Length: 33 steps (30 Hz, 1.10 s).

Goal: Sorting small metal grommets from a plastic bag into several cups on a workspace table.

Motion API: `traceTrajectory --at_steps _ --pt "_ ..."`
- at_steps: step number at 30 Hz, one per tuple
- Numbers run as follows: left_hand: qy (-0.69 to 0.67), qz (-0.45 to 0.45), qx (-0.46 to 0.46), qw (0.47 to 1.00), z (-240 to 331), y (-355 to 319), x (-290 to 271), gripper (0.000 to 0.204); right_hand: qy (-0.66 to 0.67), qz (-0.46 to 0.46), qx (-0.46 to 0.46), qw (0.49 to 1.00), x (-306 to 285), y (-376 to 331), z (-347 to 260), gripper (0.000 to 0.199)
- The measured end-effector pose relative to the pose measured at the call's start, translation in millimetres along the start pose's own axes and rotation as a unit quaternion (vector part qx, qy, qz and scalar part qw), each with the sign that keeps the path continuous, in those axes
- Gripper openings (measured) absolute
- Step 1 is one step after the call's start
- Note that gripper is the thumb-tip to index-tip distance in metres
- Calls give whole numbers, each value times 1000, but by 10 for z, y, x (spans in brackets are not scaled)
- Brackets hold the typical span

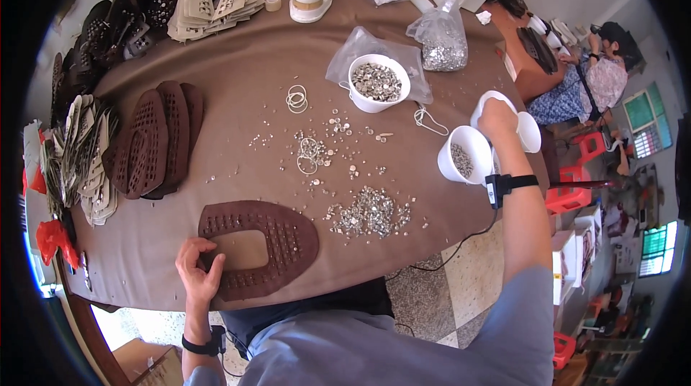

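My left hand (197,271) rests at the left edge of a dark brown U-shaped piece (294,248) with rows of small holes and studs. Its thumb and fingers are apart, with nothing visible between them. At the right, my right hand (498,121) reaches down into a white plastic cup (490,97), which hides its fingers. Beside that cup stand a white cup of small metal bits (452,163) and another white cup (530,132). A pile of shiny metal studs (373,213) lies right of the brown piece, with loose studs and pale rings (307,164) beyond it.
A white bowl of studs (379,103) and a bag of studs (444,47) stand farther back. Brown perforated pieces (147,141) and pale cutouts (216,8) are stacked left. A white dispenser (310,1) stands behind. A person (594,76) sits at the far right.
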<state>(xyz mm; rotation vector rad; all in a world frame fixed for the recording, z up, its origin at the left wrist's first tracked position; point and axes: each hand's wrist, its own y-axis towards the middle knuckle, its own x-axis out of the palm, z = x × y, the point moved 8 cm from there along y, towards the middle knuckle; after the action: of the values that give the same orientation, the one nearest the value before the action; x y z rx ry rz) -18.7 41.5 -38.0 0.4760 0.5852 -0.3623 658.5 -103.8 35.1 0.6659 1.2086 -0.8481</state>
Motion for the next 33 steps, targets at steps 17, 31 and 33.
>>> traceTrajectory --at_steps 17,31,33 --pt "16 4 -20 1000 -59 -1 -9 22 223 -148 -141 953 492 1059 -463 56" --pt "32 4 -32 999 -84 -29 -1 29 242 -371 -271 854 304 243 -955 50" --pt "27 -4 -26 999 -75 -13 28 26 209 -278 -280 895 290 454 -904 53"
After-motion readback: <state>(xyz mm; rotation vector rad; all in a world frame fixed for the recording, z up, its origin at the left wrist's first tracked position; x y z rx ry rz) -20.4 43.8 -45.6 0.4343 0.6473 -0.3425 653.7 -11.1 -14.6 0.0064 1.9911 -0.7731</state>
